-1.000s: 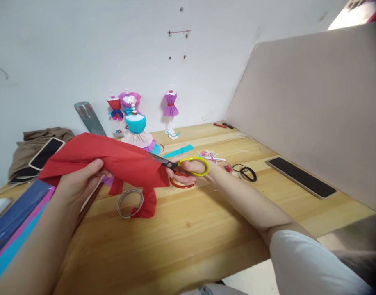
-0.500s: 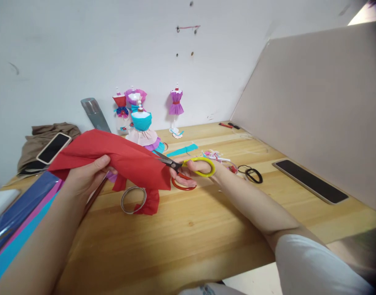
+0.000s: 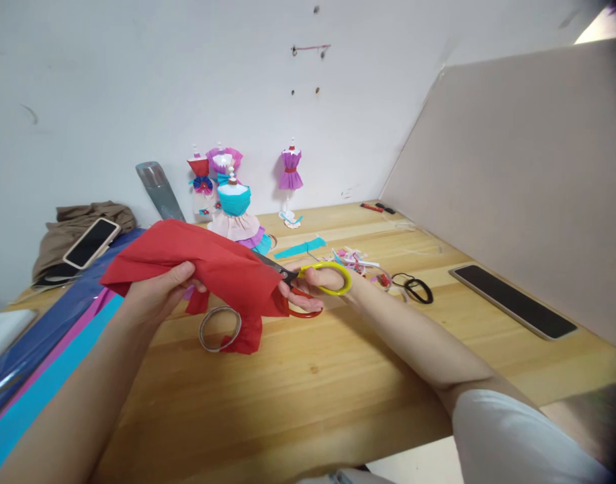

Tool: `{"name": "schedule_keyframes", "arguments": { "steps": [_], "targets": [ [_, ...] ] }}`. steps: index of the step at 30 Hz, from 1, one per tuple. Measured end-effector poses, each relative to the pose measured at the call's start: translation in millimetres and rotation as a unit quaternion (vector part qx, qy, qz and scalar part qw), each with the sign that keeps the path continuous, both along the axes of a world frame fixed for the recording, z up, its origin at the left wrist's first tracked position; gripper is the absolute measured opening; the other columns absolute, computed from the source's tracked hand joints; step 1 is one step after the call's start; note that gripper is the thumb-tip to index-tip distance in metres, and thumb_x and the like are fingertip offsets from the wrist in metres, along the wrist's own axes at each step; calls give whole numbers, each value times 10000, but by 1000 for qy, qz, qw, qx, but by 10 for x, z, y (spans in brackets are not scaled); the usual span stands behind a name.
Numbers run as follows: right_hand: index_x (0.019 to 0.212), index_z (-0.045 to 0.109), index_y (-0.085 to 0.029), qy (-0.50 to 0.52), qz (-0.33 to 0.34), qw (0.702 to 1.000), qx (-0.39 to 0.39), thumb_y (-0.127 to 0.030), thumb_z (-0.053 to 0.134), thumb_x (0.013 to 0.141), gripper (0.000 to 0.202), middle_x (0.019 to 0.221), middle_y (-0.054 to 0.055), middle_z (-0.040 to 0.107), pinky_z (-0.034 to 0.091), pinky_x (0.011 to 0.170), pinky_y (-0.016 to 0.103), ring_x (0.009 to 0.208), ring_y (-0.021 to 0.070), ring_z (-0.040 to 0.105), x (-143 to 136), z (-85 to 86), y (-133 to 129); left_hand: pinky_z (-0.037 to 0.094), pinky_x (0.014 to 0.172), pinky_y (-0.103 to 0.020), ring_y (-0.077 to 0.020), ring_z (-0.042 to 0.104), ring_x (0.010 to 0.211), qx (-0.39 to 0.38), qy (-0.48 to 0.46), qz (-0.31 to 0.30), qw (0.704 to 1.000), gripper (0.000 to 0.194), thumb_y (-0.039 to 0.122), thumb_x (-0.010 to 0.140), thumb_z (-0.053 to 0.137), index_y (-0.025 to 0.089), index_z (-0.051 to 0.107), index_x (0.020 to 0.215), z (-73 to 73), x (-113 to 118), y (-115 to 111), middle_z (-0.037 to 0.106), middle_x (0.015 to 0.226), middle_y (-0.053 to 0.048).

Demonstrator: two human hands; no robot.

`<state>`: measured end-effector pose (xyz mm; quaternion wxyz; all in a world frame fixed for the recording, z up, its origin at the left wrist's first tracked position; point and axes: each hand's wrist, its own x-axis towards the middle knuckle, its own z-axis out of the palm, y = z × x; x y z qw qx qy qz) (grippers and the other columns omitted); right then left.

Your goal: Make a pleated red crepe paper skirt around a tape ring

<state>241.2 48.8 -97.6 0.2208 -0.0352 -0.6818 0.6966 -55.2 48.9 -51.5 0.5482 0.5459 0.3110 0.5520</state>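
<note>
The scissors (image 3: 289, 275) have dark metal blades and smooth, glossy plastic handles. Left of the scissors, the red sheet (image 3: 222, 269) is matt and softly creased; whether paper or cloth cannot be told. Below the scissors, the tabletop (image 3: 308, 396) is smooth, grained wood with a slight sheen. Far left of the scissors lie rumpled, matt brown cloth (image 3: 68, 220) and a blue packet (image 3: 60, 309) of shiny plastic film.
</note>
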Motion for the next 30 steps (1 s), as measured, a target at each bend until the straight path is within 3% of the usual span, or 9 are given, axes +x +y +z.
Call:
{"name": "schedule_keyframes", "arguments": {
  "steps": [6, 13, 25, 30],
  "targets": [
    [963, 567, -162, -9, -17, 1000, 6, -792, 516, 835, 645, 472, -104, 367, 269, 406, 215, 369, 61, 269, -27, 74, -68, 579, 529, -258, -154, 626, 532, 2, -1, 21, 1000, 313, 385, 597, 917, 154, 708, 620, -48, -37, 16, 677, 581, -34],
    [927, 565, -144, -21, -1, 1000, 16, -809, 459, 850, 678, 569, -43, 428, 280, 459, 243, 482, 92, 350, 6, -71, 58, 583, 574, -328, -198, 628, 563, 39, 48, -8, 998, 302, 414, 669, 862, 193, 683, 568, -27, 0, -15, 652, 565, -44],
    [840, 515, -174, 4, -14, 1000, 11, -761, 442, 895, 594, 548, -49, 416, 297, 455, 241, 466, 94, 336, 15, -99, -10, 566, 596, -277, -165, 615, 602, 26, 50, 8, 998, 216, 336, 677, 858, 195, 696, 655, -5, 115, -140, 671, 647, -24],
    [874, 515, -169, -11, -3, 1000, 19, -780, 443, 883, 615, 506, -71, 395, 294, 431, 231, 423, 79, 300, -6, -103, 22, 586, 662, -275, -168, 646, 643, 65, 77, 5, 995, 231, 348, 737, 818, 198, 697, 610, -39, 68, -102, 686, 637, -22]
  ]
}}
